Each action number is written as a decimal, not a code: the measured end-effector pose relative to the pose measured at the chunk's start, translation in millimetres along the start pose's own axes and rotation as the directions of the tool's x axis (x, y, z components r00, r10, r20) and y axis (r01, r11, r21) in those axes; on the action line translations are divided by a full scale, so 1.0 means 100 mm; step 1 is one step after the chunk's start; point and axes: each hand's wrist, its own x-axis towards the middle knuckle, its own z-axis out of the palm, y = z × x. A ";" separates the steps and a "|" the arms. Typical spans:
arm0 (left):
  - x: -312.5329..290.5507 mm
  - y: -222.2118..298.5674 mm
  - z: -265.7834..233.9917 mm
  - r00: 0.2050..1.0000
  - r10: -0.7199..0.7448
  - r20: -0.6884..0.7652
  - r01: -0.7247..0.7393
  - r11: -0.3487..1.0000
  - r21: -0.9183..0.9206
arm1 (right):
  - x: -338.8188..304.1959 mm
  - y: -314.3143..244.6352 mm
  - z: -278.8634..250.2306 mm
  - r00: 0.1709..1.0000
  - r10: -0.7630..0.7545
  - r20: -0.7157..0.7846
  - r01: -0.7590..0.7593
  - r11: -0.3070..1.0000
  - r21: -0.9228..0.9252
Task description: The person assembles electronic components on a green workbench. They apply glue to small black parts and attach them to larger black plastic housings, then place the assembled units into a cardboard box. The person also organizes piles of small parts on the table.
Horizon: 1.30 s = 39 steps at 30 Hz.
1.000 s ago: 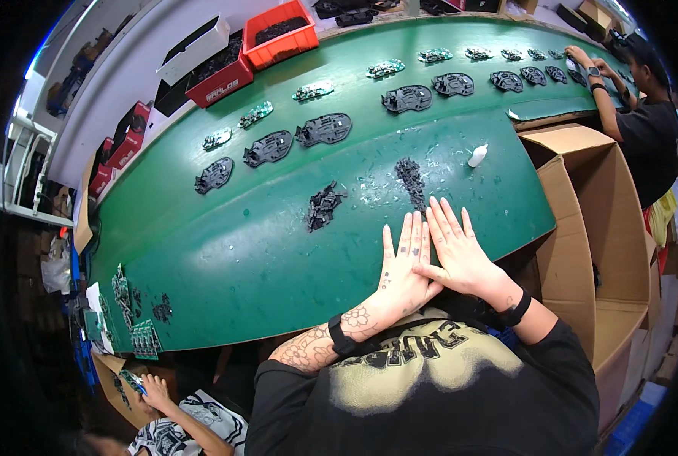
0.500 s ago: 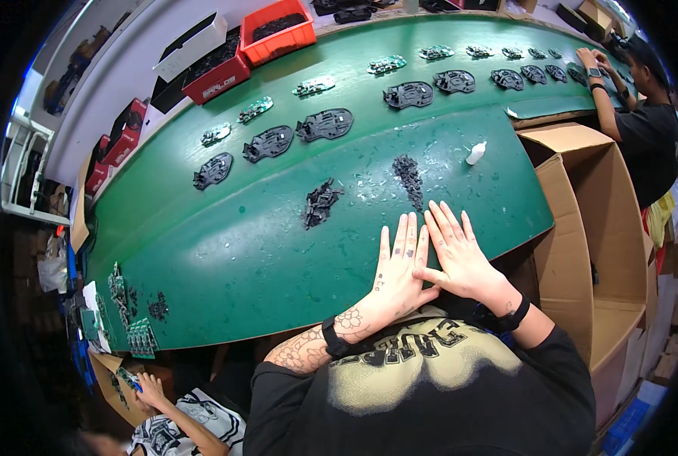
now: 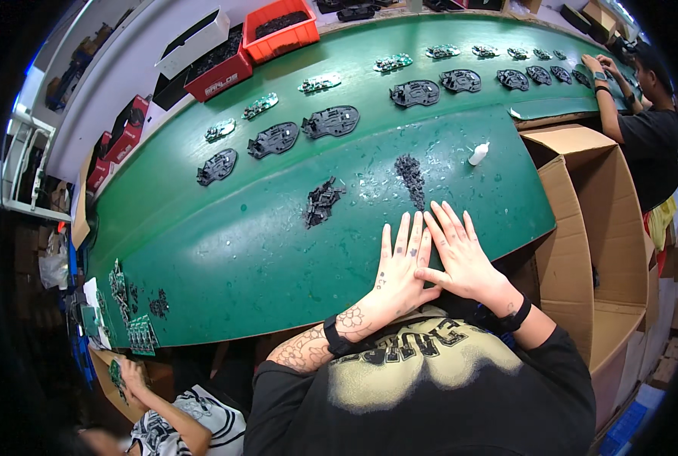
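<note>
Smooth, glossy tabletop [image 3: 255,266] under matt plastic pieces [image 3: 409,175]

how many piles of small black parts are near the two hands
2: a narrow pile just beyond the fingertips, a clumped pile to its left.

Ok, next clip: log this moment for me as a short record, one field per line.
Left hand: open, fingers spread, back facing up, holding nothing
Right hand: open likewise, overlapping the left at the thumbs
Nearest to hands: heap of small black parts, just beyond the fingertips
Also on green table: heap of black strips to the left; white bottle to the right
Farther back: row of black shells, then row of circuit boards
Co-workers: one at lower left, one at upper right
</note>
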 end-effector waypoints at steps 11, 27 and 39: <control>-0.05 -0.05 0.00 1.000 0.004 -0.017 -0.004 1.000 -0.009 | 0.00 -0.10 -0.01 1.000 0.014 -0.006 -0.014 1.000 0.017; -0.21 -0.10 -0.13 0.968 0.043 -0.247 -0.055 0.998 -0.042 | 0.27 0.09 -0.30 0.978 -0.120 -0.169 0.126 0.992 0.024; -0.13 -0.20 -0.17 0.943 0.016 -0.333 0.008 0.997 0.071 | 0.29 0.16 -0.16 0.903 -0.172 -0.395 0.217 0.973 0.073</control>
